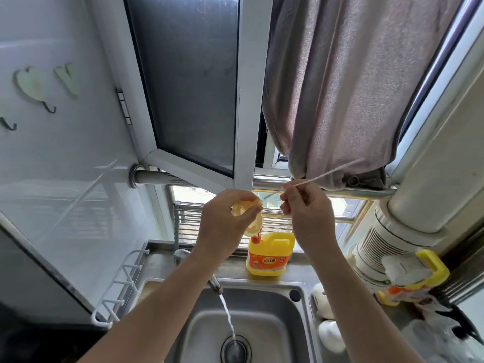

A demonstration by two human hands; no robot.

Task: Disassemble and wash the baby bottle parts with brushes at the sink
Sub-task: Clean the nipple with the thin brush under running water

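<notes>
Head view, only view: both hands raised over the stainless steel sink (277, 320), up at window level; left hand (222, 224) grips a pale yellow translucent soft bottle part (251, 226), fingers and thumb curled round its upper rim, open side facing roughly toward the other hand; looks like the teat, can't confirm; right hand (306, 208) pinches a thin white wire-stemmed brush (327, 172) between thumb and fingertips, long stem running up-right past the hanging grey-pink curtain (353, 87); brush tip points left, just beside the part's rim, can't tell if it touches; metal tap (214, 282) is on, water stream (227, 315) falls into the drain, well below both hands; yellow plastic detergent jug with orange label (271, 254) stands on the ledge behind the sink; white rounded pieces (331, 334) lie on the counter right of the basin, possibly other bottle parts, too blurred to say; judgement: disassembly looks done for this part, step in hand is fine-brushing its small opening; next move calls for lining the tip on the hole, feeding it through with a steady pinch while the left hand keeps the soft part from folding, then bringing both down under the stream to rinse
</notes>
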